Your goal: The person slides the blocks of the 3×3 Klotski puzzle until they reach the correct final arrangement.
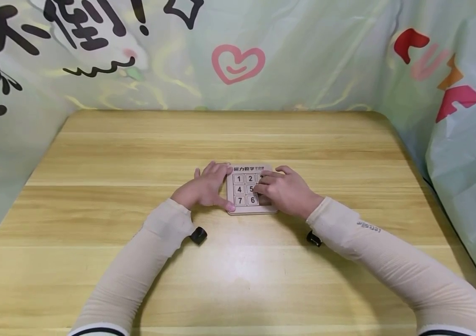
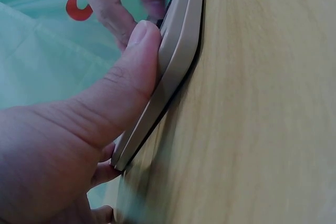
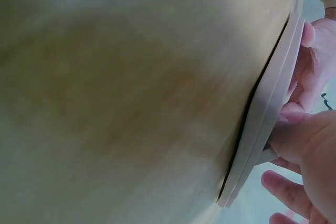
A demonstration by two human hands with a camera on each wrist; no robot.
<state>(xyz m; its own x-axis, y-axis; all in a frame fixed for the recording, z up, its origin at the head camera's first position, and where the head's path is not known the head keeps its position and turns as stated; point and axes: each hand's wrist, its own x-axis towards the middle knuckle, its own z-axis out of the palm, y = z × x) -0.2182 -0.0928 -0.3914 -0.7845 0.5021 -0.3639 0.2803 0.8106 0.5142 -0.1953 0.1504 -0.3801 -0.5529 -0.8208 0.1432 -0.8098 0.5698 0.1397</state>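
Observation:
A flat, pale beige number sliding puzzle (image 1: 239, 213) lies on the table, its square tiles printed with black digits; 1, 2, 4, 5, 7 and 6 are readable. My left hand (image 1: 209, 186) grips its left side, thumb on the lower corner and fingers at the upper edge. In the left wrist view the thumb (image 2: 131, 59) presses on the frame's face. Over the right column, my right hand (image 1: 290, 191) bends its fingers down and pinches a tile (image 3: 266, 156), whose pale edge sticks up in the right wrist view. A dark recess (image 1: 264, 200) shows under that hand.
The wooden table (image 1: 137, 149) has light grain and a rounded far edge. Printed fabric (image 1: 305, 56) hangs behind it and along both sides. Small black wrist cameras (image 1: 198, 235) sit below the beige sleeves.

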